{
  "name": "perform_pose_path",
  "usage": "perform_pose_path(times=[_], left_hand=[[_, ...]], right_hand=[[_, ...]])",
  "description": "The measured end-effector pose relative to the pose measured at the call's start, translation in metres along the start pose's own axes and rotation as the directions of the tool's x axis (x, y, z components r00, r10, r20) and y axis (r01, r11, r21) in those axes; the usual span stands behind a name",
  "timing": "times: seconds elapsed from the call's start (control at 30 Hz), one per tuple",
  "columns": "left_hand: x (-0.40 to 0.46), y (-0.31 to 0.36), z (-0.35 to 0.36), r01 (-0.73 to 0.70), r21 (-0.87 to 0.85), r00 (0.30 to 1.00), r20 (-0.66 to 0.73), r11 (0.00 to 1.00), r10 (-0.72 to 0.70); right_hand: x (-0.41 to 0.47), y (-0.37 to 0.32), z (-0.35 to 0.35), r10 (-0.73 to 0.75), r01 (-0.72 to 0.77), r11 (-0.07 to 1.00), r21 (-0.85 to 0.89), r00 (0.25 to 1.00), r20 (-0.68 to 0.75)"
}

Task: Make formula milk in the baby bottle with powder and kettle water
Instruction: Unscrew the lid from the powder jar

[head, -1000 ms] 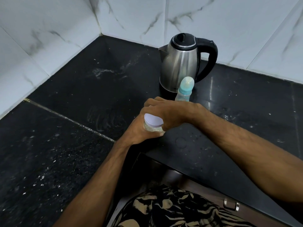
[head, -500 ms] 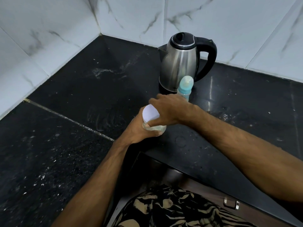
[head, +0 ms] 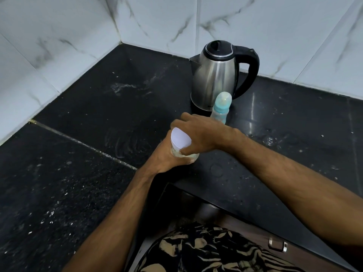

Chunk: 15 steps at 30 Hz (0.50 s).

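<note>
1. My left hand [head: 167, 154] holds a small clear jar [head: 181, 149] from below, with its fingers curled round the bottom.
2. My right hand [head: 198, 134] comes over the top. Its fingers and thumb wrap round the jar's white lid [head: 179, 139].
3. The jar is tipped a little to the left. I see pale stuff inside, low down, but the hands hide most of it.
4. The bottle [head: 221, 108] stands just behind my right hand. It has a blue ring and a clear cap. My hand hides its lower part.
5. The kettle [head: 218, 77] stands right behind the bottle, shiny with a black lid and a black handle on the right. The bottle covers a bit of its base.
6. Both hands are over the black counter [head: 78, 173], near its front edge.
7. White dusty smears lie on the counter to the left of my hands, and wet spots shine on it to the right.
8. White walls [head: 59, 36] with grey lines meet in a corner far behind.
9. My patterned cloth [head: 206, 250] shows below my arms.
</note>
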State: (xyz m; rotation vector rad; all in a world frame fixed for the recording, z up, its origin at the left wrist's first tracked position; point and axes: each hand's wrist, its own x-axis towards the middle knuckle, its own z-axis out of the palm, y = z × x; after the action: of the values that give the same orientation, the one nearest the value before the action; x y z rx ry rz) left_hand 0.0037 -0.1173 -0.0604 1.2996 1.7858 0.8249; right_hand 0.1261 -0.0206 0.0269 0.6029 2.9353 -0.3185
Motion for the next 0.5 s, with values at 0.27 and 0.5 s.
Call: perform_pose_path(times=[0.27, 0.5], left_hand=[[-0.004, -0.004, -0.006, -0.129, -0.083, 0.992, -0.003, 0.988, 0.129], [0.0, -0.013, 0.0, -0.139, -0.093, 0.99, -0.046, 0.986, 0.135]], right_hand=[[-0.041, 0.035, 0.012, 0.097, 0.067, 0.883, 0.464, 0.943, -0.319], [-0.096, 0.044, 0.091, 0.435, -0.065, 0.704, 0.707, 0.827, -0.357]])
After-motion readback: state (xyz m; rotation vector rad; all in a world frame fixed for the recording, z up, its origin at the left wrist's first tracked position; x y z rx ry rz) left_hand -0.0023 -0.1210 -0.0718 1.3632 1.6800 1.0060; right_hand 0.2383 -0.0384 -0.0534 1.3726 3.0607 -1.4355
